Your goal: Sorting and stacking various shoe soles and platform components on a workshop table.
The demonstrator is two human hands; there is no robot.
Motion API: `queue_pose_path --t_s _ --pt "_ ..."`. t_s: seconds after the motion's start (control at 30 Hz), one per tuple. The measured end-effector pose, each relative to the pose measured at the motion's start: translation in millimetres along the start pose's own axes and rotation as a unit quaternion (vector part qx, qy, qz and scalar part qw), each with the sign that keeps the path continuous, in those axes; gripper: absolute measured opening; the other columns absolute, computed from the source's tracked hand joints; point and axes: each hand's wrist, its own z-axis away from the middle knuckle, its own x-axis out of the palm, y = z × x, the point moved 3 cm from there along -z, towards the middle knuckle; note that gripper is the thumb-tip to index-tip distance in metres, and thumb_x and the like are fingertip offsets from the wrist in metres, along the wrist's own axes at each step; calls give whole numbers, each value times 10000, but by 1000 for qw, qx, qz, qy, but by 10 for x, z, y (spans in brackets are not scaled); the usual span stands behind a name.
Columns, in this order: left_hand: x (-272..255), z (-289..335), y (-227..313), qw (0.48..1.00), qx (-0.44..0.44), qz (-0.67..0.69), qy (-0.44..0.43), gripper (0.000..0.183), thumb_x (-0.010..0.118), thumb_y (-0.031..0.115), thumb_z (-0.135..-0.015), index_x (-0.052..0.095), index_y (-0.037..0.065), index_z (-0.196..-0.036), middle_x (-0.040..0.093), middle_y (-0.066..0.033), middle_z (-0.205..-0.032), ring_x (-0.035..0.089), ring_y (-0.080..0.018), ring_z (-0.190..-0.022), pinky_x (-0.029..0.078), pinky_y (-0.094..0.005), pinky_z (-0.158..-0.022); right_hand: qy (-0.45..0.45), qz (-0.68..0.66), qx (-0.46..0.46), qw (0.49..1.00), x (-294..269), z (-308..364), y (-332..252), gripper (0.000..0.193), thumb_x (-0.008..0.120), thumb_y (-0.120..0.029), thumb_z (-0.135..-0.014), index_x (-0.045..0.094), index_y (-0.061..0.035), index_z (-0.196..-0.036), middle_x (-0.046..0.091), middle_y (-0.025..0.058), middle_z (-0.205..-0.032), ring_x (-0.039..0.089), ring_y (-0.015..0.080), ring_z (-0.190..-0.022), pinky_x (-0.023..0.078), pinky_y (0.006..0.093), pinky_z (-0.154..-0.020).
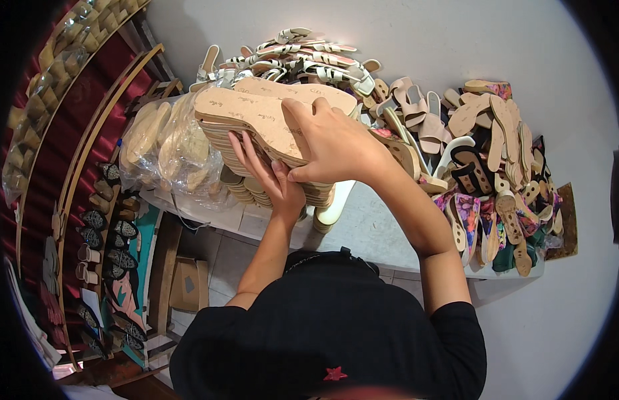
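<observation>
A thick stack of tan shoe insoles [246,110], with small dark print on the top one, is between my hands above the table. My left hand [279,183] presses its fingers against the stack's near side edges. Over the top lies my right hand [336,143], its fingers curled across the upper insole and the thumb at the near edge. More insoles sit behind and below this stack; whether the held ones rest on them is hidden. A pale sole [335,203] stands out beneath, near the table edge.
Clear plastic bags of soles [183,143] lie at left on the white table [389,220]. White strapped sandals [303,57] are heaped behind. Sandals and loose soles [503,140] pile up at right. Shelves with shoes [93,233] line the left; a cardboard box [189,283] is on the floor.
</observation>
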Motion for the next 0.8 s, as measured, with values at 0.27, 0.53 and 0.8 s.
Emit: queue_pose_path --t_s 0.27,0.53,0.8 --pt "-33 8 -39 1000 -21 1 -3 608 251 427 -967 193 14 -1410 47 -214 -1480 94 -350 -1371 130 -476 -1083 6 -30 11 999 27 -61 4 838 699 -252 -588 309 9 -1282 513 321 -912 544 445 -868 468 439 -766" --pt "-2 9 -76 999 -28 32 -3 593 273 405 -968 248 -24 -1377 84 -213 -1472 125 -352 -1366 150 -468 -1079 66 -71 11 995 -38 -53 93 841 679 -264 -552 344 22 -1268 550 296 -934 511 423 -930 445 422 -828" --pt "-163 -137 -134 998 24 -36 48 456 386 276 -909 454 -25 -1246 333 -206 -1389 214 -386 -1319 138 -496 -1073 109 -190 42 975 -392 61 365 897 705 -278 -540 353 -12 -1322 573 291 -1071 598 349 -961 465 374 -829"
